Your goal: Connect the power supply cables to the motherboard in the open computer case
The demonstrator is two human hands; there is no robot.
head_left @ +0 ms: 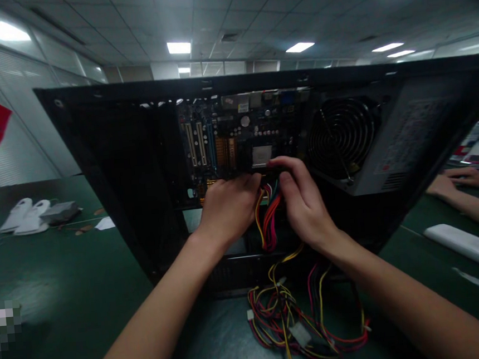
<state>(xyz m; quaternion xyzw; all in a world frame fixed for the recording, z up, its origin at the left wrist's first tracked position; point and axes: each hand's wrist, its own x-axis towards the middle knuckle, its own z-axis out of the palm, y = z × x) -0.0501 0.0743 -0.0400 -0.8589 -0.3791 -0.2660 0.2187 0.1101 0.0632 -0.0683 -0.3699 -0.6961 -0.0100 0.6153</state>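
Note:
An open black computer case lies on a green table with its motherboard exposed. My left hand and my right hand reach inside together, just below the processor area. Both have their fingers curled around a bundle of red, yellow and black power cables where it meets the board; the plug itself is hidden by my fingers. The cable bundle runs down and spills out as a loose tangle of wires with white connectors on the table in front of the case.
A power supply with a round fan grille fills the case's right side. White objects and a grey box lie at far left on the table. Another person's hands rest at the right, near a white flat device.

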